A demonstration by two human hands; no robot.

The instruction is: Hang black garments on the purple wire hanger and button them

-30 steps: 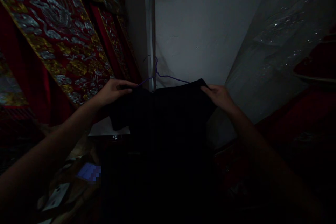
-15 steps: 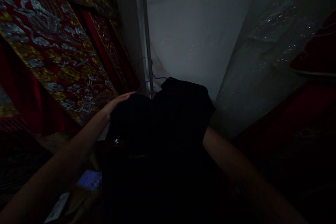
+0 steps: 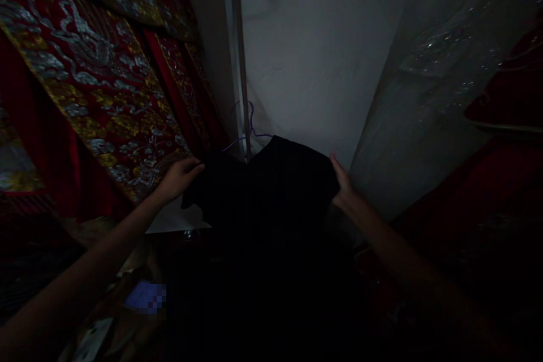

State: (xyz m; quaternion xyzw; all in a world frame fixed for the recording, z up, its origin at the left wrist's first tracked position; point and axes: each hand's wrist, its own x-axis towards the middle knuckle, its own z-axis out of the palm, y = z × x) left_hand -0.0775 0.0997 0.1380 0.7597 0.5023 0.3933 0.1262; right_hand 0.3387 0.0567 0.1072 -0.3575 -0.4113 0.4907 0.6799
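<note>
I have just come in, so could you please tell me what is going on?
Someone is handling a black garment on a purple hanger by a pale bar. The left hand is at one side, the right hand at the other; it is too dark to tell how firmly either grips. Embroidered red cloth hangs to the left.

Metal rail (image 3: 237, 39) is doing all the carrying from where I'm standing. Thin purple hanger (image 3: 251, 120) on it, hook poking out both sides, black short-sleeved top (image 3: 292, 181) hanging off that. Pretty dim tbh.
</note>
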